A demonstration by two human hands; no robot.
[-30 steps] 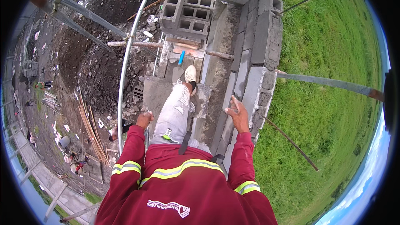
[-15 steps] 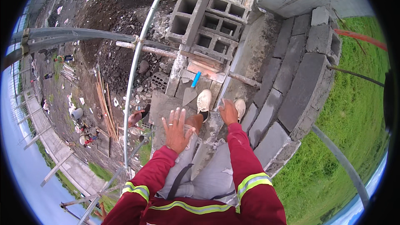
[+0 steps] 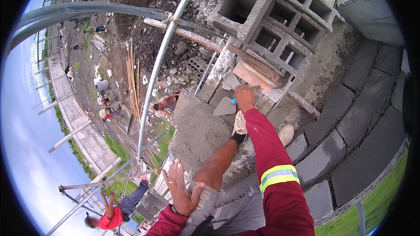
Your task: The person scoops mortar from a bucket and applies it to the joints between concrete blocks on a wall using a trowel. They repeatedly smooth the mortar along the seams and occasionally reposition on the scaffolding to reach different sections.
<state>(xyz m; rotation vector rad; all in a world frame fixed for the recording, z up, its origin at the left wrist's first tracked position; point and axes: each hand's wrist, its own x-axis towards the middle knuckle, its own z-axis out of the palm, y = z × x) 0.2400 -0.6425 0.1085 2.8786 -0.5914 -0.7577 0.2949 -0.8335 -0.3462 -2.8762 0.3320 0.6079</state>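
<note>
My right hand (image 3: 244,97) is closed on the blue handle of a trowel (image 3: 225,107), whose grey blade lies flat beside the mortar board (image 3: 192,122), which carries wet grey mortar. My left hand (image 3: 179,188) is open with fingers spread, beside my bent knee. Just beyond my right hand are wooden pieces (image 3: 258,68) and several stacked hollow concrete blocks (image 3: 245,8). My two pale shoes show below the trowel.
Metal scaffold pipes (image 3: 154,83) cross the left side above dirt and rubble. A block wall (image 3: 363,140) curves along my right, meeting concrete (image 3: 367,13) at the back. A co-worker (image 3: 113,214) in red is on scaffolding at lower left; others work below.
My right hand has reached forward from beside the wall and taken hold of the trowel's handle. My left hand has opened and moved down near my knee. The view has swung left.
</note>
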